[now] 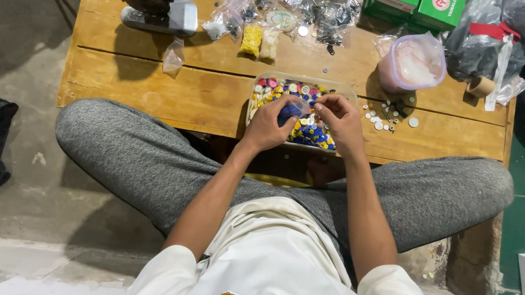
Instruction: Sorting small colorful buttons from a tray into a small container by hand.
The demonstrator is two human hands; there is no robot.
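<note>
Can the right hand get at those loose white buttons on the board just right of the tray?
Probably yes: the right hand sits at the tray, the white buttons lie bare on the board, nothing between.

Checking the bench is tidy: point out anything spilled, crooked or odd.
A few small white discs lie loose on the wooden table, right of the clear tray of coloured caps, outside any container. Both hands, left hand and right hand, are over the tray. Nothing looks broken.
</note>
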